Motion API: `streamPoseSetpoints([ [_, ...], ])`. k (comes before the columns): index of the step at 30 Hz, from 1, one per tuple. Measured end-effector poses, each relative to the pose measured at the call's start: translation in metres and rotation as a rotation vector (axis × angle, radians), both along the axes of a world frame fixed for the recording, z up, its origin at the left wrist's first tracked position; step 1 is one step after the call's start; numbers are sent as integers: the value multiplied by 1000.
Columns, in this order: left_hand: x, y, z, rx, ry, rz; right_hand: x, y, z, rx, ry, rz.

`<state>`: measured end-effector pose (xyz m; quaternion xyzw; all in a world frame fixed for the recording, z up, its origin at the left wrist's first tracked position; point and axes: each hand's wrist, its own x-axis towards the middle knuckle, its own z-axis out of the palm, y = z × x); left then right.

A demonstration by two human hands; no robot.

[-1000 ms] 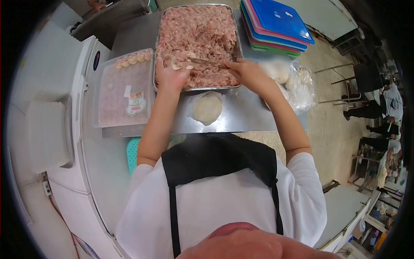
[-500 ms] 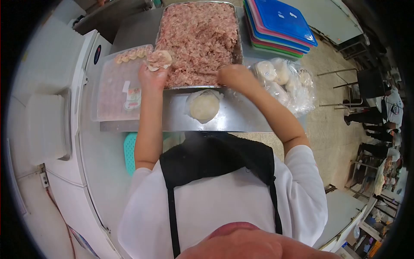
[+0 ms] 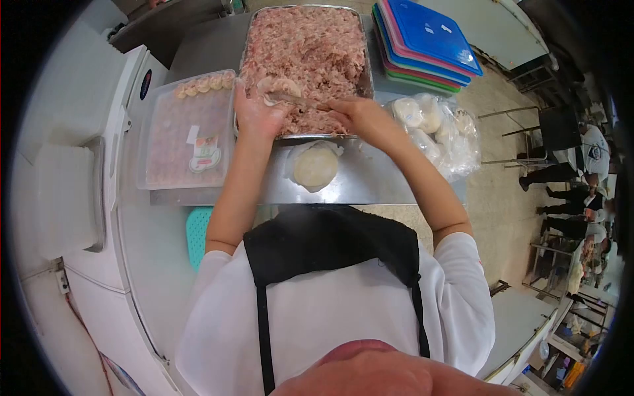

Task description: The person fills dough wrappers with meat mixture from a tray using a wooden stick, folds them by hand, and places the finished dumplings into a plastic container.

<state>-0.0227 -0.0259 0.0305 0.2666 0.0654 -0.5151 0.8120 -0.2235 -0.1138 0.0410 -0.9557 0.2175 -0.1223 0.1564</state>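
Note:
A metal tray (image 3: 370, 86) full of pink minced meat (image 3: 300, 39) stands on the steel table. Over its lower left part, my left hand (image 3: 259, 112) holds a thin dough wrapper with meat on it (image 3: 281, 88). My right hand (image 3: 356, 115) grips a flat spreading tool (image 3: 300, 100), whose far end touches the filled wrapper. Just below the tray lies a stack of round dough wrappers (image 3: 316, 166) on plastic. Left of the tray, a clear container (image 3: 178, 142) has a row of filled pieces (image 3: 205, 84) along its top edge.
Stacked coloured lids (image 3: 432, 39) stand at the upper right. Below them is a plastic bag of round dough pieces (image 3: 439, 129). A turquoise basket (image 3: 198, 234) shows under the table's left edge. Other people (image 3: 591, 155) are far off at the right.
My left hand has moved right, over the tray, with the filled wrapper. My right hand has lifted the tool out of the meat and brought it against the wrapper.

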Motion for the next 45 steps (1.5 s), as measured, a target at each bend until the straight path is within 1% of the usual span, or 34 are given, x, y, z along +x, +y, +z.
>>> streamPoseSetpoints([
  [1, 4, 4, -6, -11, 12, -20, -3, 3, 19, -53, 109, -17],
  [3, 10, 4, -6, -13, 15, -38, -8, 17, 54, -154, 144, -59],
  [4, 11, 4, -5, 1, 13, -37, -10, 22, 61, -201, 162, -82],
  [6, 11, 3, -2, 4, 2, -22, 1, 21, 32, -161, 10, -59],
  [7, 10, 0, 1, -10, -8, -5, 7, 20, 25, -143, -66, -48],
  [8, 10, -3, 2, -22, -18, 13, 5, 13, 27, -134, -73, -30],
  [10, 21, -4, -10, -12, -1, 122, 2, -2, 44, -121, -87, 18],
  [11, 30, -2, -15, -6, 3, 176, -1, -16, 43, -132, 64, -22],
  [13, 47, 12, -16, -163, 17, 21, -2, -44, 37, -151, 367, -104],
  [14, 54, 19, -16, -241, 25, -59, 0, -52, 25, -219, 371, -95],
  [16, 62, 28, -18, -159, -300, -111, 1, -61, -12, -355, 378, -80],
  [17, 62, 32, -19, -115, -462, -134, 2, -55, -32, -322, 334, -64],
  [18, 58, 36, -14, -43, -697, -118, 5, -43, -51, -290, 288, -46],
  [19, 53, 41, -6, 33, -930, -101, 7, -31, -54, -256, 243, -28],
  [20, 51, 43, -1, 113, -1161, -79, 2, -30, -48, -194, 278, -54],
  [23, 61, 43, -15, 111, -1510, -164, -11, -33, -31, 303, 167, -72],
  [26, 48, 36, -17, 225, -1688, -175, -17, -36, -36, 574, -2, -155],
  [29, 33, 21, -18, 115, -1822, -56, -23, -35, 6, 630, -62, -178],
  [32, 18, 19, 2, 252, -1751, -321, -23, -24, 14, 429, -339, 56],
  [35, 20, 7, 4, -6, -1726, -421, -27, -21, 6, 220, -312, 157],
  [38, 29, 10, -16, 243, -1824, -499, -49, -54, 39, 90, -17, 100],
  [41, 15, 18, -10, 141, -1732, -387, -56, -58, 47, 283, -102, 175],
  [44, 4, 15, 11, -91, -1744, -480, -41, -39, -9, 513, -192, 284],
  [45, 7, 15, 3, -15, -1827, -457, -42, -42, -11, 511, -152, 284],
])
